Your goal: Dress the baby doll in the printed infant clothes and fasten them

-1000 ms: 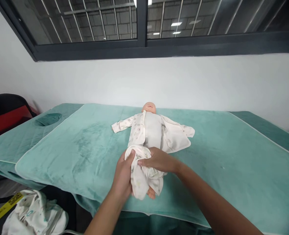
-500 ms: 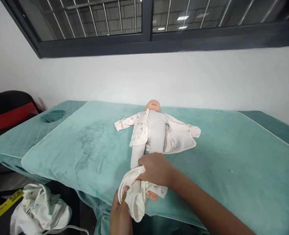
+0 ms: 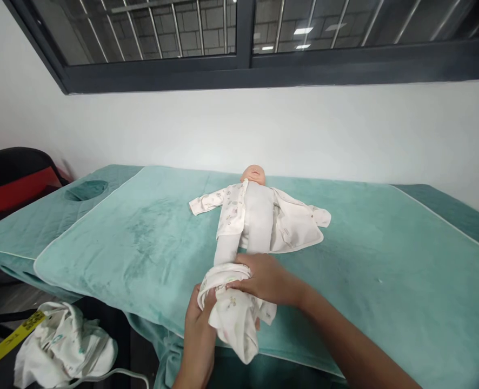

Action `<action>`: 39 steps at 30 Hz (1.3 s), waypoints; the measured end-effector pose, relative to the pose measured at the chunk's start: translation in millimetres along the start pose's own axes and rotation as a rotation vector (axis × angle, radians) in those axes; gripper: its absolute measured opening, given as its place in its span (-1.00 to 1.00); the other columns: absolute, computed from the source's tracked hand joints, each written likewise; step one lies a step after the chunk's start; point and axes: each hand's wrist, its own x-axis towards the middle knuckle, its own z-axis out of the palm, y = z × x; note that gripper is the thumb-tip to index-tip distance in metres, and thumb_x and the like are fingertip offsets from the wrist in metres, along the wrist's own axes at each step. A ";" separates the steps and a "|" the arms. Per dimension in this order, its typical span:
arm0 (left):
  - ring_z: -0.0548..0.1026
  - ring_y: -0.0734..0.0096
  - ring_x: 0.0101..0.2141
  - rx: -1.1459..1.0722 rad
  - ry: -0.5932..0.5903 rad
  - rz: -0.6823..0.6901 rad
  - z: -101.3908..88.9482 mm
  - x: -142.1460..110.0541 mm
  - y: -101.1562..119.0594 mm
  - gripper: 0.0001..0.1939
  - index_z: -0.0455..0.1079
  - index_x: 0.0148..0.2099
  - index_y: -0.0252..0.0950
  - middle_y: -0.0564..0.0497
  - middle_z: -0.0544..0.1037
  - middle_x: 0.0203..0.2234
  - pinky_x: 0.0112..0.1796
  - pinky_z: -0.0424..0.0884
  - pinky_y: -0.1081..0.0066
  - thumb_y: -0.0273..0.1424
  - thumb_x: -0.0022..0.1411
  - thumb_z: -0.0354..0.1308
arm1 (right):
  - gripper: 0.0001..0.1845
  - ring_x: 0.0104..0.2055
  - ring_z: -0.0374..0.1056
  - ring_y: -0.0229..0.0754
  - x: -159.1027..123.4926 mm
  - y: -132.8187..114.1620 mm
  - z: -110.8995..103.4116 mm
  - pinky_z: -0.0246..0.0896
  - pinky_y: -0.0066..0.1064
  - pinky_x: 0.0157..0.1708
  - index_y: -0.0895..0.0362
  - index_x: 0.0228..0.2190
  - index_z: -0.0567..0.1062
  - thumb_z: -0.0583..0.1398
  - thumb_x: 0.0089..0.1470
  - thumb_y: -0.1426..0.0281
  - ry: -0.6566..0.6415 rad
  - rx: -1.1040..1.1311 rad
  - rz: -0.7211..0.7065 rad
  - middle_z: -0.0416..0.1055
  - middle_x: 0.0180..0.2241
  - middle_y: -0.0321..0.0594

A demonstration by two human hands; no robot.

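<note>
A baby doll lies on its back, head toward the wall and legs toward me. Its white printed jacket hangs open at the front, with the right-hand panel spread flat. Bunched around the doll's lower legs are white printed baby trousers. My left hand grips their waistband edge on the left, thumb on top. Closed on the opposite side of the waistband is my right hand, close to the doll's knees. The doll's feet are mostly hidden by the cloth.
Green plush covers spread over the bed, which has a face hole at the left. A crumpled white cloth sits low at left beside a yellow strip. A black and red chair stands at far left, below the barred window.
The trousers' waistband has moved up the doll's left-side leg, now circling it higher. Both hands have shifted with it, the left one upward and the right one slightly to the right.
</note>
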 end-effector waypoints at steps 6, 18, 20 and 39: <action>0.42 0.38 -0.42 0.177 -0.014 0.278 6.8 34.8 30.9 -0.67 0.38 -0.28 -0.27 0.05 0.50 -0.45 -0.36 0.36 0.45 -0.11 0.07 0.22 | -0.49 -0.11 0.39 -0.08 -2.0 6.5 -16.9 0.20 -0.38 -0.20 0.06 -0.10 0.47 0.31 -0.05 0.06 -0.202 0.398 0.011 0.50 -0.13 -0.31; 0.37 0.35 -0.41 0.605 -0.179 0.559 24.5 108.6 59.0 -0.82 0.35 -0.36 -0.26 0.07 0.48 -0.48 -0.34 0.24 0.42 -0.26 0.12 0.05 | -0.72 -0.21 0.38 -0.14 6.5 6.6 0.6 0.20 -0.37 -0.26 0.09 -0.17 0.46 0.18 0.01 0.37 0.118 0.390 0.175 0.50 -0.22 -0.29; 0.35 0.37 -0.42 0.585 -0.191 0.521 27.5 110.9 58.9 -0.85 0.32 -0.36 -0.26 0.09 0.45 -0.49 -0.35 0.24 0.43 -0.29 0.11 0.06 | -0.80 -0.30 0.35 -0.17 8.9 8.6 3.0 0.15 -0.40 -0.35 0.10 -0.25 0.44 0.17 0.03 0.32 0.229 0.322 0.252 0.48 -0.31 -0.29; 0.35 0.16 -0.03 0.938 -0.274 0.627 59.9 120.6 80.3 -0.54 0.35 0.00 -0.24 -0.11 0.36 -0.06 -0.05 0.29 0.26 -0.36 0.01 0.29 | -0.88 -0.22 0.28 -0.17 2.8 32.6 3.7 0.18 -0.33 -0.17 0.09 -0.36 0.40 0.15 0.15 0.31 0.557 0.266 0.032 0.36 -0.30 -0.23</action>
